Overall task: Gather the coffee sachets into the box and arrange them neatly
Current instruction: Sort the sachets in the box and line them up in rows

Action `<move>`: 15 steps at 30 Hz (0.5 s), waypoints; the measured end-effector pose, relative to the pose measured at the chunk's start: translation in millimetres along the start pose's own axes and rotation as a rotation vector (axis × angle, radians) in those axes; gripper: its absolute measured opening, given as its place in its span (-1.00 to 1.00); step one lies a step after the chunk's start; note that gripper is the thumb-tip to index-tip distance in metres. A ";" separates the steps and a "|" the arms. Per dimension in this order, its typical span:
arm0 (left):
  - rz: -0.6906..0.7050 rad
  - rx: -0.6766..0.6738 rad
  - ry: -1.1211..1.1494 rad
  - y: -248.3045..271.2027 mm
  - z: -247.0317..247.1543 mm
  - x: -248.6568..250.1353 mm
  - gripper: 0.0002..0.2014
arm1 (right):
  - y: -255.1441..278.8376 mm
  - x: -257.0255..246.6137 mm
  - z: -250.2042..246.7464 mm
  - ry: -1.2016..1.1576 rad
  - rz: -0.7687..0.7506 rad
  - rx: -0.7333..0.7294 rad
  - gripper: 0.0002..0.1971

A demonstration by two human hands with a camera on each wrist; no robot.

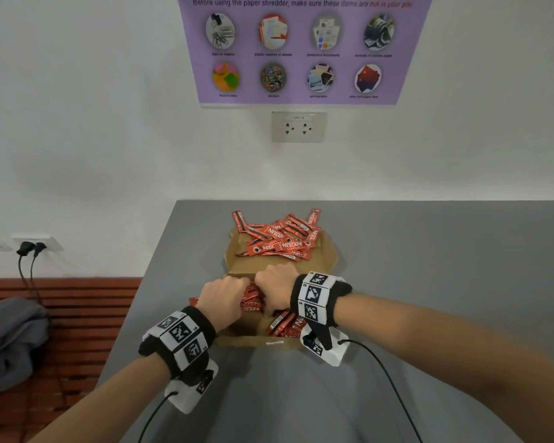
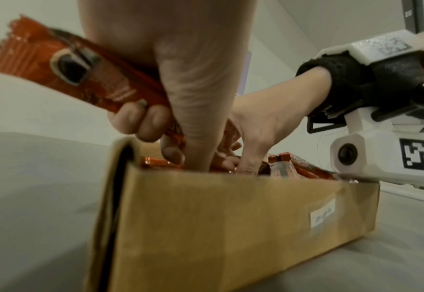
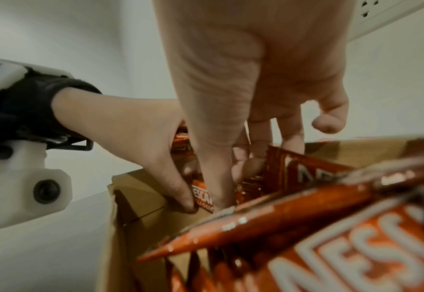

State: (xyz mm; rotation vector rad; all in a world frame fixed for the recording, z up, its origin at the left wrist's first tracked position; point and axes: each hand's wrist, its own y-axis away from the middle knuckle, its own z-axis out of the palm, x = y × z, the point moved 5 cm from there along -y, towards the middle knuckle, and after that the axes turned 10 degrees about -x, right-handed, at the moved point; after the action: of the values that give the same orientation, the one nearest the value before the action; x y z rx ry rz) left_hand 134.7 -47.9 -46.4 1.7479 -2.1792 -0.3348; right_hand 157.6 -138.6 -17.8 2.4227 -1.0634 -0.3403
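Note:
An open cardboard box [image 1: 247,342] lies on the grey table. A loose heap of red coffee sachets [image 1: 279,241] covers its flat lid on the far side. Both hands are down in the near compartment, knuckles up, close together. My left hand [image 1: 227,297] grips a bundle of sachets [image 2: 63,65] with curled fingers, and one end sticks out past the box's left wall. My right hand [image 1: 272,287] pinches the same bundle [image 1: 252,302] from the right, thumb [image 3: 213,162] pointing down into the box. More sachets [image 1: 285,324] lie in the box under my right wrist.
The table's left edge [image 1: 135,302] drops to a red slatted bench [image 1: 87,314] with a grey bag [image 1: 10,337]. A white wall with a socket [image 1: 298,126] and a purple poster [image 1: 301,49] stands behind the table. Wrist cables [image 1: 384,378] trail over the near tabletop.

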 end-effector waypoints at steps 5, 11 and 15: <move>0.000 0.108 0.221 10.5 -24.8 -2.1 -0.64 | 6.9 11.8 -12.0 -0.190 -0.045 0.107 -0.50; 0.114 0.140 0.531 11.6 -34.8 19.3 -0.88 | 35.8 12.8 -30.2 -0.505 -0.331 0.374 -0.60; 0.137 0.144 0.637 10.7 -33.7 22.6 -0.87 | 49.1 28.5 -27.6 -0.581 -0.319 0.449 -0.87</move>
State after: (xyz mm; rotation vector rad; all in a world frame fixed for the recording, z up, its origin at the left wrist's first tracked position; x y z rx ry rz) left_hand 133.9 -66.8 -9.0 1.4866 -1.8587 0.3759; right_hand 157.0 -179.9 30.0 2.9990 -1.0563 -1.0639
